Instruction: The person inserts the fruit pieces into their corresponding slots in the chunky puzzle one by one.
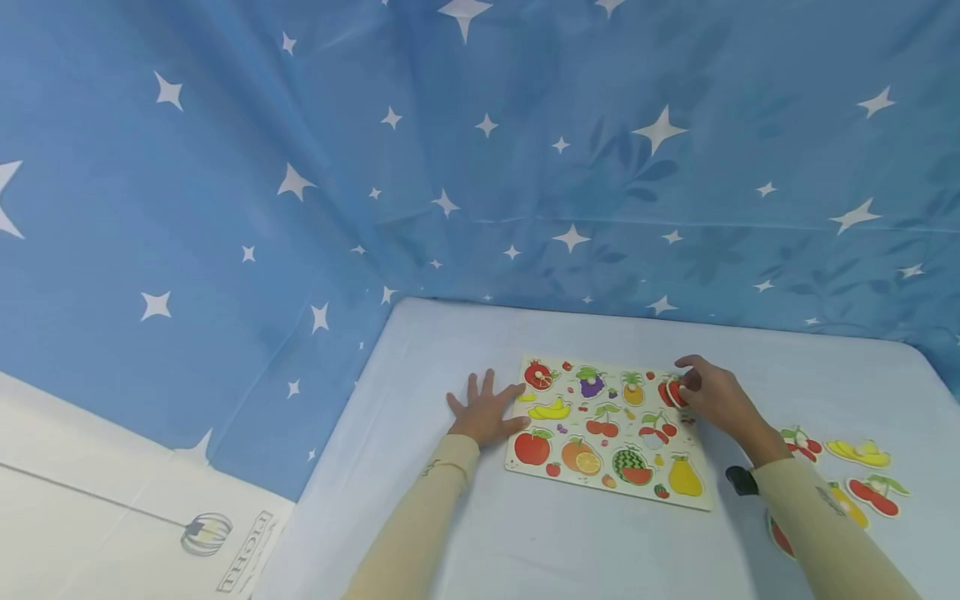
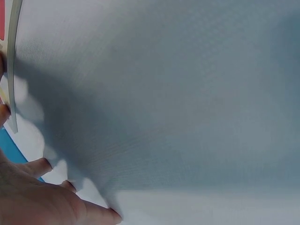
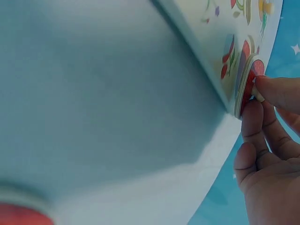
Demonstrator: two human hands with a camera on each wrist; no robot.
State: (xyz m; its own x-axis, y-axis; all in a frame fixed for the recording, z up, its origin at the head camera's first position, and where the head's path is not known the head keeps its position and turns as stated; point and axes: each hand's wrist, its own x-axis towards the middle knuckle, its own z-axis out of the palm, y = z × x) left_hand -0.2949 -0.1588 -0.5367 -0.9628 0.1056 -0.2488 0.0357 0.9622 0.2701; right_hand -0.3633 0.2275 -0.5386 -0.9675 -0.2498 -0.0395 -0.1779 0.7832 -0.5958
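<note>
A fruit puzzle board (image 1: 630,492) lies on the white table, with fruit pictures such as bananas (image 1: 551,410) and a pear (image 1: 684,477). At its upper right corner my right hand (image 1: 723,404) pinches a red fruit puzzle piece (image 3: 247,89) by its small knob. That piece stands tilted at the board's surface; its exact fruit is unclear. My left hand (image 1: 483,417) lies spread at the board's left side, thumb and index finger touching the edge. In the left wrist view, other fingers of the left hand (image 2: 42,201) rest on the table.
Loose pieces lie right of the board, partly under my right forearm: a banana piece (image 1: 858,452), a cherry piece (image 1: 877,496), a red fruit piece (image 1: 801,445) and others. A dark object (image 1: 741,481) sits beside the sleeve. Blue star-patterned fabric (image 1: 525,183) stands behind the table.
</note>
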